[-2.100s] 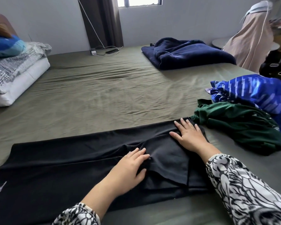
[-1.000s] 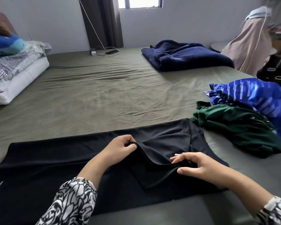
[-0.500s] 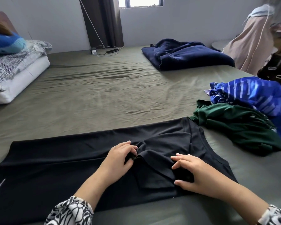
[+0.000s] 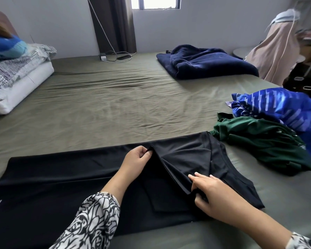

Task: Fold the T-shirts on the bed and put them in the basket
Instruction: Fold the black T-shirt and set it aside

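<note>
Head cam: black T-shirt [image 4: 61,177] lies spread across lower half of frame on the olive-green bed [image 4: 115,105], partly folded lengthwise. Left hand [image 4: 136,162], centre frame, pinches a fold of the shirt's upper edge btwn thumb & curled fingers, lifting it a bit. Right hand [image 4: 212,191], lower right of centre, grips the same flap's lower corner: thumb under the cloth, fingers curled over it. Flap stretched taut btwn both hands, raised off the shirt body. Both wear black & white patterned sleeves [image 4: 90,223].

Right side of frame: crumpled green shirt [image 4: 262,144] just beside the black one's right end, blue shirt w/ pale stripes [image 4: 280,108] piled against it above. Upper centre-right: navy blanket [image 4: 205,62]. Upper left: striped bedding on a white pillow [image 4: 22,83]. No basket in view.
</note>
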